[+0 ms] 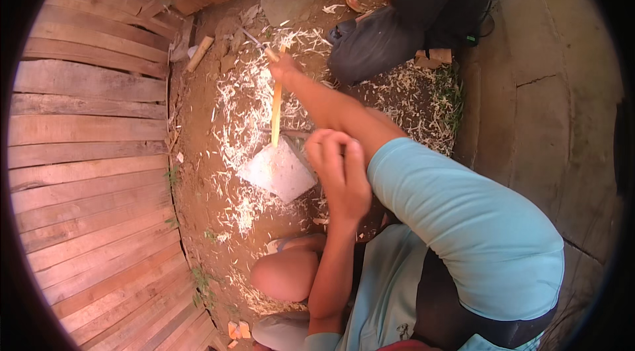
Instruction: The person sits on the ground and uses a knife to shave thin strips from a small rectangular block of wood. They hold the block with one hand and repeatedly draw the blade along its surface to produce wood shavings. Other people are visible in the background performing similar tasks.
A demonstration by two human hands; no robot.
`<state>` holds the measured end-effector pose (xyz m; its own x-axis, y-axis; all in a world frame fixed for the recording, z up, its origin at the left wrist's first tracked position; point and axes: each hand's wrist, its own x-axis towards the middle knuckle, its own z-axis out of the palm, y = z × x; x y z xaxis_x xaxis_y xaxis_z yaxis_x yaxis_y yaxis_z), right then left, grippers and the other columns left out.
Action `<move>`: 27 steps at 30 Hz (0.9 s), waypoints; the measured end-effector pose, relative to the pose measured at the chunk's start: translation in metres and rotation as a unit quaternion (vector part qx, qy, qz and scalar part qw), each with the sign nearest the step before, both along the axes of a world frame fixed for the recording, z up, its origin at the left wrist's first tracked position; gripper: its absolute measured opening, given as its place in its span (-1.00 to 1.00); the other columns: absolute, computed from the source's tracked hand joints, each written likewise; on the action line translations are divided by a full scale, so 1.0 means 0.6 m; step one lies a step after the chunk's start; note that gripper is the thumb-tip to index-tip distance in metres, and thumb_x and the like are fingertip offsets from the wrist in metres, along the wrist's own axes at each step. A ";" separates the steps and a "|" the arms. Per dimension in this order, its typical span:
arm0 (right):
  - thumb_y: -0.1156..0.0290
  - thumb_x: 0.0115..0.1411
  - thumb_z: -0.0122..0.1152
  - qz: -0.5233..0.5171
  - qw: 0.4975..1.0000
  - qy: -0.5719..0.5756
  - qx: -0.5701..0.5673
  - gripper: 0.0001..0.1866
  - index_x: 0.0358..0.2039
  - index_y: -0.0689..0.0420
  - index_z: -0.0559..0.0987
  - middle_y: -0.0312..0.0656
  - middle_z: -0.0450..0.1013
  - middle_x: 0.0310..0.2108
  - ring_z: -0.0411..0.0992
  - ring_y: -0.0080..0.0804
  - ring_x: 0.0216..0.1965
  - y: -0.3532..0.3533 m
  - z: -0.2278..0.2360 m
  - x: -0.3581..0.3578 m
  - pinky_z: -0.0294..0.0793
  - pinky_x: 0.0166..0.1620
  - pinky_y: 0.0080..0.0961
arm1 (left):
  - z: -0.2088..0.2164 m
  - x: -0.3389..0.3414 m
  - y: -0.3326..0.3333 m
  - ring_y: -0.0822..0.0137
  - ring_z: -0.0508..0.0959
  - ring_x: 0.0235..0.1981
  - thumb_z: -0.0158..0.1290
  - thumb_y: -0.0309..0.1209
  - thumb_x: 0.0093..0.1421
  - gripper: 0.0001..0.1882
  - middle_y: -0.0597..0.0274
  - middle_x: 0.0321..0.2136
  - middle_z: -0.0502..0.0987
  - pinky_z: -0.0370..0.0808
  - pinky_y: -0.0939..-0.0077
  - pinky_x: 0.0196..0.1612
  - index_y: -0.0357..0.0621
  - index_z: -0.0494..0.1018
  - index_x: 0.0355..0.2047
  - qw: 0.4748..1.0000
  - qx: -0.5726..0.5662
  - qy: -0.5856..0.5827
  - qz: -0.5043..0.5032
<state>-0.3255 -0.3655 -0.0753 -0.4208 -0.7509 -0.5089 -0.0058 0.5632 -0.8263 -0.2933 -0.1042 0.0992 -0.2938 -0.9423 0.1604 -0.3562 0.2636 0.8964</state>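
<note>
My right hand (284, 68) reaches far forward, its fingers wrapped round the light wooden handle of a knife (271, 54). The thin blade points away to the upper left. A long yellow strip of wood or bamboo (276, 113) runs beneath this hand, and its near end rests at a pale, flat, squarish block (281, 169) on the ground. Whether the hand also touches the strip, I cannot tell. My left hand (338, 169) is raised beside my right forearm, fingers curled in, with no object showing in it; it may be touching the forearm.
Pale shavings (245, 209) cover the brown soil. A wooden plank wall (92, 152) stands at left; grey slabs (542, 86) lie at right. Another person in dark clothes (383, 40) crouches at the far right of the shavings. A short wooden piece (200, 53) lies by the wall.
</note>
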 end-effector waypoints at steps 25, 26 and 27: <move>0.32 0.17 0.11 -0.097 0.936 -0.336 0.048 -0.79 -0.18 0.00 0.42 -0.28 0.32 -0.33 0.33 -0.48 -0.36 0.008 0.050 -0.016 0.37 -0.39 -0.54 | 0.080 0.164 0.115 0.41 0.35 -0.56 -0.05 -0.28 0.25 -0.75 0.27 -0.59 0.37 0.31 0.54 -0.45 -0.21 0.38 -0.46 0.972 0.225 -0.032 -0.068; 0.32 0.17 0.11 -0.086 0.933 -0.346 0.045 -0.78 -0.17 0.02 0.41 -0.27 0.31 -0.32 0.33 -0.47 -0.36 0.014 0.067 -0.002 0.39 -0.38 -0.53 | 0.087 0.192 0.098 0.42 0.39 -0.54 0.00 -0.30 0.23 -0.78 0.27 -0.59 0.40 0.33 0.53 -0.44 -0.20 0.39 -0.45 0.955 0.280 -0.100 0.013; 0.32 0.17 0.11 -0.081 0.931 -0.353 0.039 -0.77 -0.17 0.05 0.41 -0.26 0.31 -0.31 0.33 -0.47 -0.35 0.017 0.075 -0.001 0.41 -0.36 -0.52 | 0.093 0.217 0.077 0.44 0.42 -0.52 0.05 -0.32 0.20 -0.81 0.28 -0.59 0.43 0.35 0.52 -0.44 -0.19 0.41 -0.44 0.925 0.331 -0.166 0.087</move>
<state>-0.3263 -0.3553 -0.0301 -0.0648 -0.6557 -0.7523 0.6146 0.5677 -0.5477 -0.1629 -0.0580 0.1550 -0.0581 -0.8395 -0.5402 -0.6255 -0.3911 0.6751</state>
